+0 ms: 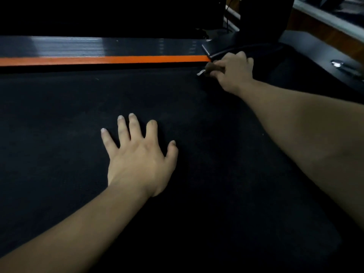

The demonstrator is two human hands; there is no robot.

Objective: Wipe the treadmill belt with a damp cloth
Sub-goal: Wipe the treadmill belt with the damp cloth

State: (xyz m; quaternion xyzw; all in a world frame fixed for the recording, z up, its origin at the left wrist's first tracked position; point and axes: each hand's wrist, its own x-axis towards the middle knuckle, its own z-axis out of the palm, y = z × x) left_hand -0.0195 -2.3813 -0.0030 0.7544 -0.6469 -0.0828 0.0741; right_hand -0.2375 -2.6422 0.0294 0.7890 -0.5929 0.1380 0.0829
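Observation:
The black treadmill belt [59, 125] fills most of the view. My left hand [139, 154] lies flat on the belt near its middle, fingers spread and straight. My right hand [234, 72] reaches to the far right corner of the belt, fingers curled round a small dark brownish cloth [210, 68] with a white tag showing at its edge. The cloth sits against the belt right beside the end of the orange stripe. Most of the cloth is hidden inside the hand.
A grey side rail [88, 47] with an orange stripe [98, 60] runs along the belt's far edge. A black upright post [264, 18] and its base rise behind my right hand. A shiny metal piece [337, 64] lies on the black deck at the right.

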